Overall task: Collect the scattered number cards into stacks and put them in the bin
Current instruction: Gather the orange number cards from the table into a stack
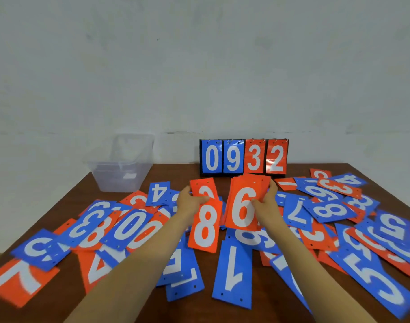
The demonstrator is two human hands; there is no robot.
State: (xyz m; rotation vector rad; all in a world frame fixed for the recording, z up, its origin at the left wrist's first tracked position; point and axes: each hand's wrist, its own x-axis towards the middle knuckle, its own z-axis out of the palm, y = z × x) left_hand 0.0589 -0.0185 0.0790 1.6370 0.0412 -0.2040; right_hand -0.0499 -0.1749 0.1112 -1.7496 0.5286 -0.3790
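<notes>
Blue and red number cards lie scattered all over the brown table (152, 306). My left hand (191, 200) grips two red cards, a partly hidden one behind and a red 8 card (205, 226) in front. To its right, my right hand (265, 205) holds a stack of red cards with a 6 on top (242, 206), lifted a little above the pile. The clear plastic bin (119, 171) stands at the back left of the table, with little or nothing visible inside.
A flip scoreboard (243, 158) showing 0 9 3 2 stands at the table's back edge, just behind my hands. A blue 1 card (234, 273) lies in front. Loose cards overlap on both sides. A pale wall rises behind the table.
</notes>
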